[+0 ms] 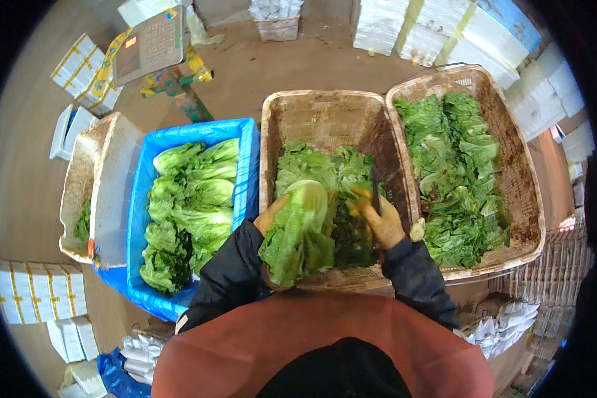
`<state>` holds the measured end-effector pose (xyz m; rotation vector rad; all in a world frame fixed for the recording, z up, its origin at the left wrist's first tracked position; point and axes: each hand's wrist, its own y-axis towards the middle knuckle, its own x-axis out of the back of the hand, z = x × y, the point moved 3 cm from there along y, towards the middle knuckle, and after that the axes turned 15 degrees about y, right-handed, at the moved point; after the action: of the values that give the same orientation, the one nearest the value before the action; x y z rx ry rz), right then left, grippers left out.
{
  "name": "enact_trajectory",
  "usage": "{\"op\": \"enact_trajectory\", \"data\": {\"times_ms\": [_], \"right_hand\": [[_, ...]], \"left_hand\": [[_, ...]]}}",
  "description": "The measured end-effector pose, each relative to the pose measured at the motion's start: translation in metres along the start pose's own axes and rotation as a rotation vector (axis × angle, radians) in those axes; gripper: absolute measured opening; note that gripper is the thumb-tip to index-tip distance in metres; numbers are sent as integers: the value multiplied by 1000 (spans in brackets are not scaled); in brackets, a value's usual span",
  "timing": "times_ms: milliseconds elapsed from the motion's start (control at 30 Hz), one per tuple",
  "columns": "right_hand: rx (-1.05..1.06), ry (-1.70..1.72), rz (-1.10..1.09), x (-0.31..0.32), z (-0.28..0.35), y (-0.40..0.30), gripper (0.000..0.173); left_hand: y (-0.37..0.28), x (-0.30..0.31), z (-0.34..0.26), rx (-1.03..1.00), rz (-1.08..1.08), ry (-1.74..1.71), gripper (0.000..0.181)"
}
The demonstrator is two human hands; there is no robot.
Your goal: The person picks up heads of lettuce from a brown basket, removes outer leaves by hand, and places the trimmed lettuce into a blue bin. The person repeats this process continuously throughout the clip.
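A head of leafy lettuce (pixel 301 224) rests in my left hand (pixel 271 216), its pale base pointing away from me. My right hand (pixel 384 224) is closed around a dark, narrow tool (pixel 375 191), seemingly a knife, with blurred yellowish leaf bits by the fingers. Both hands are over the middle plastic basket (pixel 323 117), which has more green lettuce inside. To the left, a blue-lined box (pixel 253 164) holds rows of lettuce heads. The right-hand basket (pixel 520 169) contains two rows of leafy heads.
A digital scale display (pixel 151 47) on a painted post stands beyond the blue-lined box. At far left is a dirty foam box (pixel 112 199). White foam boxes (pixel 428 37) are stacked at the back right. A pale lettuce piece (pixel 417 230) lies on the basket's edge.
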<state>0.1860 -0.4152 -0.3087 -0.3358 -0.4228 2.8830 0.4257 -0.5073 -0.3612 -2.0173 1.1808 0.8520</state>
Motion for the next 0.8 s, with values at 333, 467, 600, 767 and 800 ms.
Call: {"op": "enact_trajectory", "data": {"times_ms": [333, 467, 600, 767, 800], "right_hand": [[202, -530, 307, -52, 0, 48, 45], [-12, -407, 230, -68, -49, 38, 45], [-270, -239, 185, -65, -76, 28, 41], [-485, -205, 200, -60, -111, 17, 38], [-438, -116, 256, -65, -114, 14, 38]], "left_hand": [[-82, 8, -30, 165, -120, 217, 61], [-147, 10, -50, -59, -343, 662, 68], [-261, 6, -80, -242, -812, 1332, 87], [-247, 69, -32, -57, -705, 2419, 92], [-227, 89, -18, -5, -634, 2565, 90]]}}
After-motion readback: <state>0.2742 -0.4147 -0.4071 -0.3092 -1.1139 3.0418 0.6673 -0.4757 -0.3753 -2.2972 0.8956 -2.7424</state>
